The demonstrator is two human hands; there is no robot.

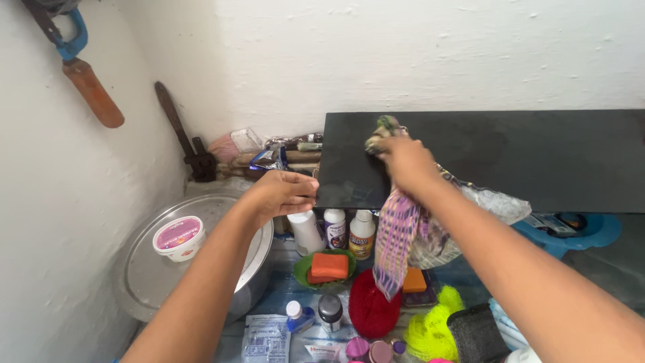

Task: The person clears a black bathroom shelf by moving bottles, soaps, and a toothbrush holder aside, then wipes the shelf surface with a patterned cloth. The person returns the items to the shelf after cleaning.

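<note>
Right grip [403,163] clamped on striped cloth [398,242], pressed onto dark shelf [537,158]. Left grip [282,193] pinches the shelf's end.

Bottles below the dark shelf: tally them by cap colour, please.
White-capped bottles: 4
Dark-capped bottle: 1
Total: 5
The left hand grips the shelf edge; the right hand presses a cloth on it.

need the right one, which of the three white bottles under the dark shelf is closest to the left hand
The leftmost white bottle, plain and unlabelled, sits just below the left hand. The middle bottle and the yellow-labelled bottle stand farther right.
</note>
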